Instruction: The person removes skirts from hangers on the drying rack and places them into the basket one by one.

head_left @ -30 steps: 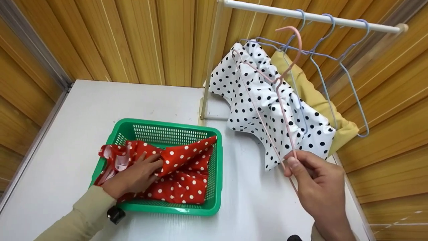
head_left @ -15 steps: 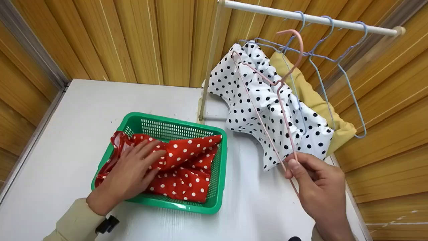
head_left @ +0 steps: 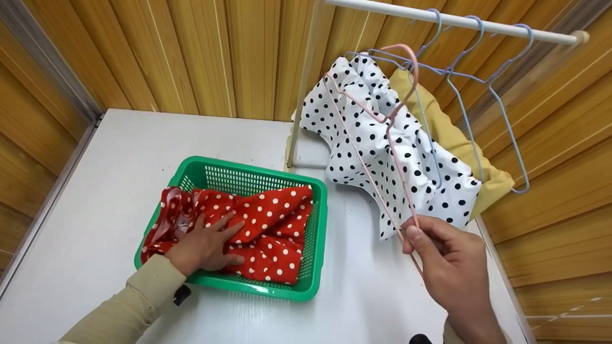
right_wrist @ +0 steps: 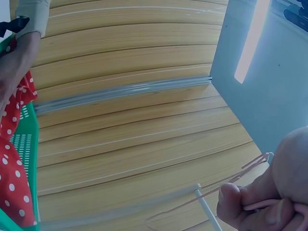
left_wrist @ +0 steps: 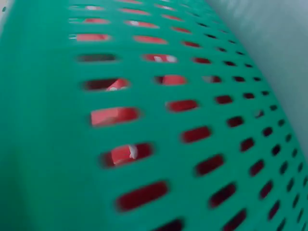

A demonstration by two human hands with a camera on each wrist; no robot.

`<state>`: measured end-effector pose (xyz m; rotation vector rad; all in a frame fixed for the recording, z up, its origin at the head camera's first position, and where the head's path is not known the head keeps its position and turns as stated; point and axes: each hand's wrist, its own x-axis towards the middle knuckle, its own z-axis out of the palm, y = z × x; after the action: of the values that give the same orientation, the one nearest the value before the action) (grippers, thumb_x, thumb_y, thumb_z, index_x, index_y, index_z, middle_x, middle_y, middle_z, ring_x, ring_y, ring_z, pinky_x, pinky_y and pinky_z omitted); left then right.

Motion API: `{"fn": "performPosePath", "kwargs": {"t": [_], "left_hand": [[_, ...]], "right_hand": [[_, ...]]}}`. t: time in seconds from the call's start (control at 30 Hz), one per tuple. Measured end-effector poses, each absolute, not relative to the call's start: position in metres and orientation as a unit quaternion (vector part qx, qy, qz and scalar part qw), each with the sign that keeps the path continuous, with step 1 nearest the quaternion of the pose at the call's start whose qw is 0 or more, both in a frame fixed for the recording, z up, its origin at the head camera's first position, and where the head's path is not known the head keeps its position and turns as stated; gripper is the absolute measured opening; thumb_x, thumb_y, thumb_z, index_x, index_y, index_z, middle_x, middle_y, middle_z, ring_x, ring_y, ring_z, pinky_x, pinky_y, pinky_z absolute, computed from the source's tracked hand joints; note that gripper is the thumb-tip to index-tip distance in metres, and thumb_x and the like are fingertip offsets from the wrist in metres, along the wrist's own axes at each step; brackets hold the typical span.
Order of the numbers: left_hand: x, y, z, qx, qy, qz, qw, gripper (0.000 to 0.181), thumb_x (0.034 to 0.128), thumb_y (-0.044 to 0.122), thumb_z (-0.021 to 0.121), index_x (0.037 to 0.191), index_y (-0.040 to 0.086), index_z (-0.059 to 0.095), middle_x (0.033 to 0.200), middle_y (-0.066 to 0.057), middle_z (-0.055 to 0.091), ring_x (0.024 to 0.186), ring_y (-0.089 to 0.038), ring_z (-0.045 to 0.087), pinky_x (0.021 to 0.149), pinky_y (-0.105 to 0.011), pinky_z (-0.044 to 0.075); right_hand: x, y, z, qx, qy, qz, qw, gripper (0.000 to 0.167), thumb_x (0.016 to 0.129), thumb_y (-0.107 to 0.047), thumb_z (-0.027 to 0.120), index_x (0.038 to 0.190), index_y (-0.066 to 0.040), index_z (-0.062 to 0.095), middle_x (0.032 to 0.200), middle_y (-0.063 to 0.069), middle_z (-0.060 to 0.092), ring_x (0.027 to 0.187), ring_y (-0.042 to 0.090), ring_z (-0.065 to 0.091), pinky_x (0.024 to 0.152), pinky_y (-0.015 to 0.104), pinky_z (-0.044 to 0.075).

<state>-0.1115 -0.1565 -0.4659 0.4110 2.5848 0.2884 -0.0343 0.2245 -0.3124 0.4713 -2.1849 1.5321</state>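
In the head view, my left hand [head_left: 208, 246] lies with fingers spread on a red cloth with white dots [head_left: 272, 210]. The cloth is bunched in a green slotted basket [head_left: 321, 229], its shiny left part against the basket's left wall. Up close, the left wrist view has only the basket's side [left_wrist: 53, 144], with red showing through the slots; the hand is hidden there. My right hand [head_left: 454, 267] pinches a pink wire hanger [head_left: 393, 138] by its lower end, hook upward. The right wrist view also catches that hand [right_wrist: 269, 197] gripping the hanger.
A white rail [head_left: 382, 8] at back right carries several blue-purple hangers [head_left: 507, 129]. White cloth with black dots [head_left: 354, 153] and yellow cloth [head_left: 440, 110] hang there, behind the pink hanger. Wood-panelled walls [head_left: 191, 52] border the white table [head_left: 86, 200].
My left hand has let its fingers spread flat on the red cloth, whose left edge has moved inside the basket. The basket has shifted slightly away and right. The pink hanger has swung slightly left.
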Motion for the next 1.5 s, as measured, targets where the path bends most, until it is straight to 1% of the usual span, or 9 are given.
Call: {"fn": "performPosePath", "kwargs": {"t": [0.2, 0.33, 0.43, 0.57, 0.67, 0.9, 1.2, 1.37, 1.5], "left_hand": [[-0.117, -0.151, -0.459, 0.137, 0.942, 0.101, 0.291, 0.094, 0.0892, 0.058, 0.073, 0.165, 0.020, 0.030, 0.172, -0.021, 0.021, 0.150, -0.062, 0.025, 0.102, -0.073, 0.049], [-0.107, -0.158, -0.447, 0.123, 0.944, 0.166, 0.257, 0.091, 0.0899, 0.057, 0.073, 0.164, 0.020, 0.034, 0.173, -0.020, 0.022, 0.152, -0.059, 0.026, 0.103, -0.071, 0.050], [-0.094, -0.174, -0.432, 0.124, 0.949, 0.225, 0.180, 0.083, 0.0916, 0.052, 0.074, 0.160, 0.017, 0.042, 0.170, -0.019, 0.030, 0.152, -0.054, 0.032, 0.099, -0.068, 0.054], [-0.077, -0.209, -0.425, 0.083, 0.957, 0.279, 0.007, 0.065, 0.0943, 0.033, 0.077, 0.149, 0.006, 0.055, 0.158, -0.022, 0.047, 0.144, -0.048, 0.044, 0.094, -0.067, 0.057], [-0.067, -0.238, -0.437, 0.002, 0.953, 0.297, -0.059, 0.065, 0.0957, 0.022, 0.074, 0.149, -0.004, 0.049, 0.155, -0.030, 0.046, 0.141, -0.052, 0.043, 0.096, -0.071, 0.053], [-0.053, -0.269, -0.478, -0.087, 0.890, 0.431, 0.119, 0.089, 0.1093, 0.048, 0.046, 0.165, -0.001, -0.003, 0.168, -0.035, 0.017, 0.148, -0.059, 0.032, 0.104, -0.067, 0.048], [-0.048, -0.259, -0.486, -0.123, 0.879, 0.445, 0.121, 0.075, 0.1120, 0.037, 0.043, 0.166, -0.001, 0.006, 0.164, -0.032, 0.032, 0.140, -0.048, 0.046, 0.103, -0.058, 0.056], [-0.044, -0.254, -0.486, -0.147, 0.877, 0.445, 0.105, 0.071, 0.1118, 0.033, 0.044, 0.164, -0.003, 0.012, 0.161, -0.033, 0.037, 0.129, -0.044, 0.055, 0.085, -0.036, 0.064], [-0.039, -0.249, -0.486, -0.170, 0.877, 0.440, 0.090, 0.071, 0.1111, 0.033, 0.046, 0.163, -0.005, 0.016, 0.158, -0.034, 0.041, 0.123, -0.044, 0.061, 0.074, -0.029, 0.063]], "right_hand": [[-0.035, 0.220, -0.305, 0.118, -0.815, 0.534, 0.192, 0.016, 0.092, 0.019, 0.061, 0.092, 0.008, 0.073, 0.067, -0.001, 0.066, 0.062, 0.006, 0.064, 0.062, 0.016, 0.053], [-0.035, 0.217, -0.299, 0.044, -0.818, 0.551, 0.160, 0.011, 0.095, 0.013, 0.063, 0.095, 0.009, 0.074, 0.065, 0.003, 0.067, 0.064, 0.010, 0.066, 0.066, 0.018, 0.055], [-0.035, 0.215, -0.295, 0.022, -0.819, 0.553, 0.151, 0.011, 0.096, 0.012, 0.062, 0.098, 0.010, 0.073, 0.065, 0.004, 0.067, 0.064, 0.011, 0.067, 0.066, 0.018, 0.055], [-0.039, 0.213, -0.290, 0.022, -0.829, 0.537, 0.153, 0.012, 0.096, 0.011, 0.062, 0.097, 0.008, 0.073, 0.064, 0.001, 0.067, 0.063, 0.009, 0.066, 0.062, 0.018, 0.052], [-0.044, 0.211, -0.287, 0.018, -0.828, 0.540, 0.149, 0.014, 0.097, 0.011, 0.061, 0.097, 0.007, 0.074, 0.064, 0.002, 0.067, 0.060, 0.009, 0.062, 0.054, 0.021, 0.044], [-0.060, 0.206, -0.281, -0.020, -0.818, 0.562, 0.121, 0.015, 0.099, 0.006, 0.060, 0.100, 0.003, 0.075, 0.066, 0.004, 0.069, 0.048, 0.009, 0.039, 0.043, 0.031, 0.024], [-0.091, 0.193, -0.268, -0.034, -0.826, 0.548, 0.122, 0.016, 0.101, 0.002, 0.059, 0.099, 0.003, 0.075, 0.063, -0.005, 0.068, 0.047, 0.007, 0.039, 0.044, 0.020, 0.028], [-0.112, 0.182, -0.263, -0.038, -0.830, 0.545, 0.113, 0.017, 0.101, -0.001, 0.060, 0.101, 0.005, 0.075, 0.060, -0.012, 0.066, 0.060, 0.007, 0.054, 0.055, 0.021, 0.039], [-0.125, 0.174, -0.262, -0.044, -0.833, 0.541, 0.105, 0.017, 0.101, -0.002, 0.060, 0.101, 0.006, 0.075, 0.058, -0.013, 0.064, 0.056, 0.006, 0.055, 0.053, 0.020, 0.040]]}}
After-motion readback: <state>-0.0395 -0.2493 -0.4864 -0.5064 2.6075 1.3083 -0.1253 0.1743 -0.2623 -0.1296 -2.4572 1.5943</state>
